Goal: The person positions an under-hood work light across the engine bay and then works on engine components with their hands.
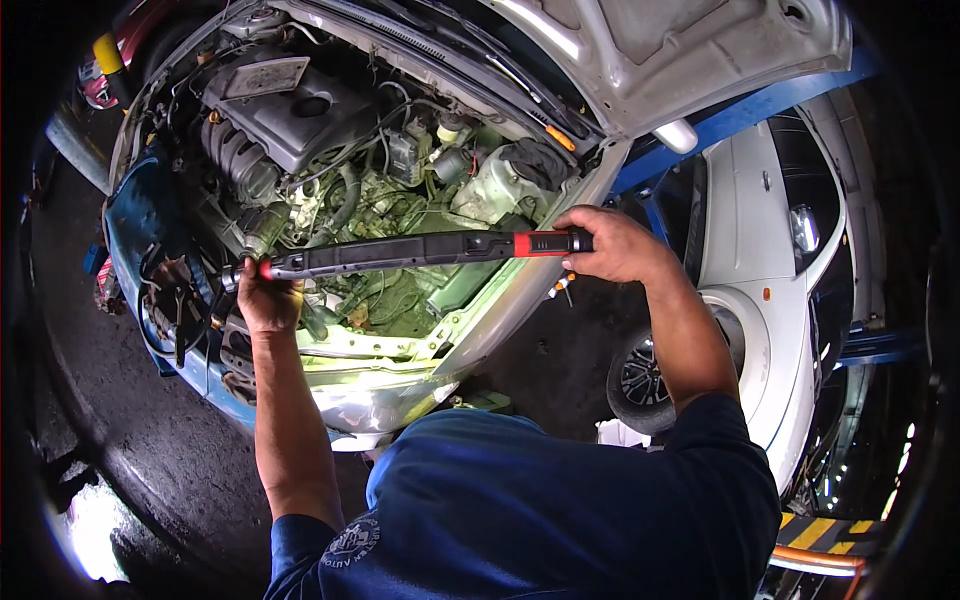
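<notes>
"Black bar [400,252], seen from the head: where is it, and what are the hands doing?"

"It spans the space between them, above the engine bay [370,346]. The left hand [268,302] closes round one end; most of its fingers are hidden. The right hand [612,245] pinches the other end between its far and near edges."

"How would you handle it well?"

"I'd keep both ends supported and move the hands together, so neither end dips. A firm but easy grip should do. I'd watch the fender [518,305] just beside and below the right hand, since a knock could mark it."

"Does the bar touch it?"

"I cannot tell; from above, the height is hard to judge."

"And how does it look?"

"Long, slim and nearly straight, with shallow recesses along the body. A red collar and a dark grip show just left of the right hand. Near the left thumb there's a little red, and silvery metal beyond it."

"Anything around it?"

"Yellow-green light falls between the hands, on the bay's parts. The engine cover [310,125] lies beyond the left hand, darker."
</notes>
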The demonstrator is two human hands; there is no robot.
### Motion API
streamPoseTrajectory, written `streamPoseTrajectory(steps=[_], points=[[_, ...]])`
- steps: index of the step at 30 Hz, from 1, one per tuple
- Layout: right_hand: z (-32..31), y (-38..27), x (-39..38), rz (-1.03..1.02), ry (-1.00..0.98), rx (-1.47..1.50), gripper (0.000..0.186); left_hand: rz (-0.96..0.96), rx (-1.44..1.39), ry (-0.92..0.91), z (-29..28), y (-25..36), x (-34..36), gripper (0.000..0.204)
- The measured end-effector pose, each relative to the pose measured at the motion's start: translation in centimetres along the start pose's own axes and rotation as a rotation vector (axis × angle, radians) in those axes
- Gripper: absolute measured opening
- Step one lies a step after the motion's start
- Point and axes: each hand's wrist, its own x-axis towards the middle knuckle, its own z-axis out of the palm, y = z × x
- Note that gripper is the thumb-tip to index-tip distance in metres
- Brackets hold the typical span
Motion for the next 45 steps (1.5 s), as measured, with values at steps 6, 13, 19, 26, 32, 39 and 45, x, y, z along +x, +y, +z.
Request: streamPoseTrajectory(steps=[6, 13, 19, 26, 32, 39, 45], points=[[0.8, 1.4, -1.2, 0.003, 0.039, 0.675, 0.054, 0.001, -0.005, -0.010, -0.4, 0.5, 0.2, 0.013], [1.0, 1.4, -1.6, -0.220, 0.161, 0.794, 0.055, 0.004, 0.005, 0.037, -0.1, 0.3, 0.8, 0.013], [0.6, 1.4, -1.9, -0.083, 0.078, 0.949, 0.051, -0.063, 0.013, 0.018, -1.0, 0.4, 1.4, 0.014], [0.7, 1.1, -1.7, -0.084, 0.079, 0.996, 0.043, -0.025, 0.022, 0.034, -1.9, 0.4, 1.6, 0.012], [0.9, 0.8, -1.9, -0.258, 0.128, 0.881, 0.049, -0.037, 0.115, 0.091, -0.3, 0.0, 1.0, 0.015], [1.0, 0.2, -1.2, -0.540, 0.324, 0.556, 0.053, -0.051, 0.121, 0.112, 2.1, -1.0, 0.1, 0.021], [0.8, -1.4, -1.4, -0.557, 0.467, 0.114, 0.047, -0.097, 0.081, 0.169, 1.3, -0.6, 0.1, 0.023]])
